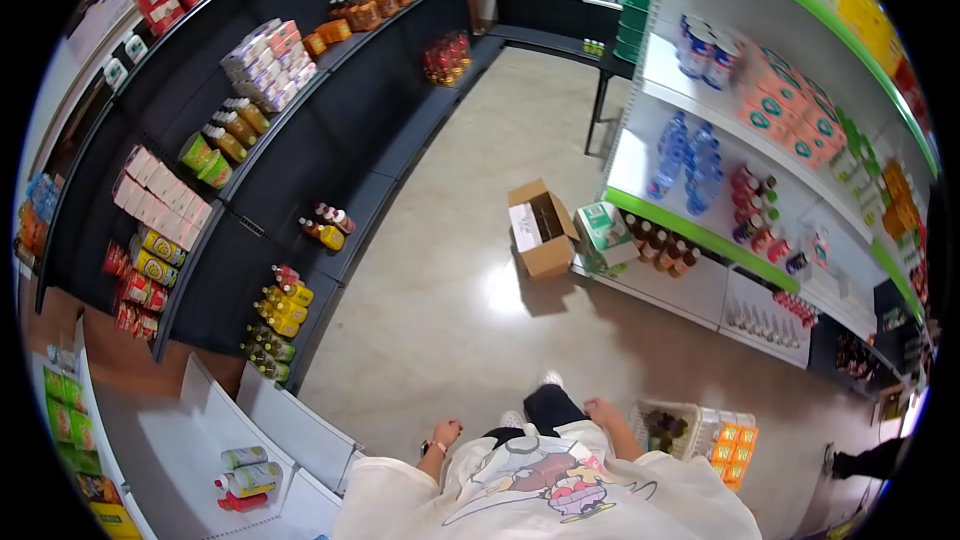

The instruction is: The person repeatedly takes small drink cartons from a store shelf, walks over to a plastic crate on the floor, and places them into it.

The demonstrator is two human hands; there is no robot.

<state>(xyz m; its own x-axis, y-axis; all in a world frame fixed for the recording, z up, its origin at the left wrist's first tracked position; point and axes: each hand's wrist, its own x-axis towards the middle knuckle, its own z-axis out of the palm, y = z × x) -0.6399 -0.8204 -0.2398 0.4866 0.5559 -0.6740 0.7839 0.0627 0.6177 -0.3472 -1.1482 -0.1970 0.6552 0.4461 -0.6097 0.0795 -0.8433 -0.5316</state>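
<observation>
My left hand [447, 432] hangs beside my body with a dark band at the wrist. Its fingers look loosely curled, and nothing shows in them. On the other side, my right hand [601, 414] hangs low with fingers curled and no object visible. Nearest to it is a light-coloured basket [652, 408] on the floor, with dark-topped bottles [668, 429] inside. Orange packs [735, 448] are at the basket's right side. Neither hand touches any goods that I can see.
An open cardboard box [549, 252] and a white-green carton [603, 230] stand on the floor ahead. Dark shelves [375, 147] with bottles and packs run along the left; white shelves [640, 165] stand right. Another person's leg [868, 461] shows at far right.
</observation>
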